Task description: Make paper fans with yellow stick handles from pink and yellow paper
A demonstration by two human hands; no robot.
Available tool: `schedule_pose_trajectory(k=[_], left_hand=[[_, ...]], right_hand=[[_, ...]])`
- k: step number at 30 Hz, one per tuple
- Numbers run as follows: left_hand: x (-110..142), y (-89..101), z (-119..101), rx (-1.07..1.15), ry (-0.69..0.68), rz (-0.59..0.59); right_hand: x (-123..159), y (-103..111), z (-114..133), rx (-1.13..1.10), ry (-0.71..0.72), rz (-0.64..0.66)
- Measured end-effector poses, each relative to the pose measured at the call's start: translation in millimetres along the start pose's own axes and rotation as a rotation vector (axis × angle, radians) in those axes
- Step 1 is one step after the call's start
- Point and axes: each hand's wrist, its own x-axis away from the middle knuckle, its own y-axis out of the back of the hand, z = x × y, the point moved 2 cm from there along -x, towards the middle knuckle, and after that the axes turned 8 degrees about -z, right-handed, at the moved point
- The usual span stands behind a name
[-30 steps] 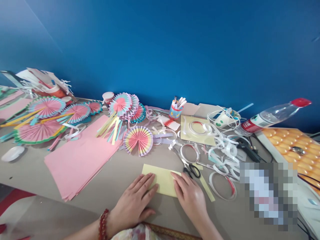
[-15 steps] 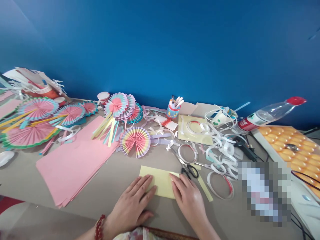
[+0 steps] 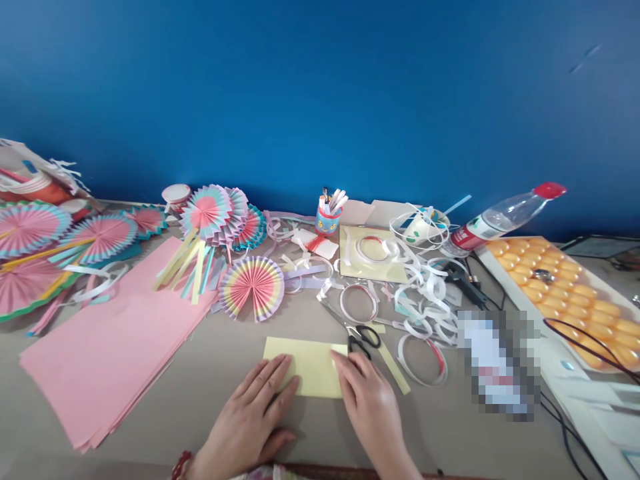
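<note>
A pale yellow paper sheet (image 3: 315,370) lies on the table in front of me. My left hand (image 3: 255,407) rests flat on its left part, fingers stretched out. At the sheet's right edge is my right hand (image 3: 373,400), its fingers closed together with the foremost fingertip on the paper near the upper corner; the thumb is partly hidden. Just beyond that hand, scissors with black handles (image 3: 367,339) lie with blades pointing away. A narrow yellow paper strip (image 3: 395,368) sits to the right. Past the sheet stands a pleated paper rosette (image 3: 253,288) in pink, yellow and lilac.
Pink paper sheets (image 3: 115,353) are stacked at left, with several pleated fans around. Rolls of double-sided tape (image 3: 359,304) and curled white strips (image 3: 430,283) clutter the right. Behind are a pen cup (image 3: 329,220) and a tilted plastic bottle (image 3: 505,217). A blue wall rises at the back.
The view has turned to the right, so the things on the table sit further left. My right fingertip now presses the sheet's upper right corner flat, where a pale edge stood up before.
</note>
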Motion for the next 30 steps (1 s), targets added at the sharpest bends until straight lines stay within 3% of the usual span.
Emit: schedule_pose_trajectory(k=[30], left_hand=[[-4.4, 3.0, 3.9, -0.027, -0.072, -0.024]], right_hand=[[-0.3, 2.2, -6.2, 0.056, -0.042, -0.052]])
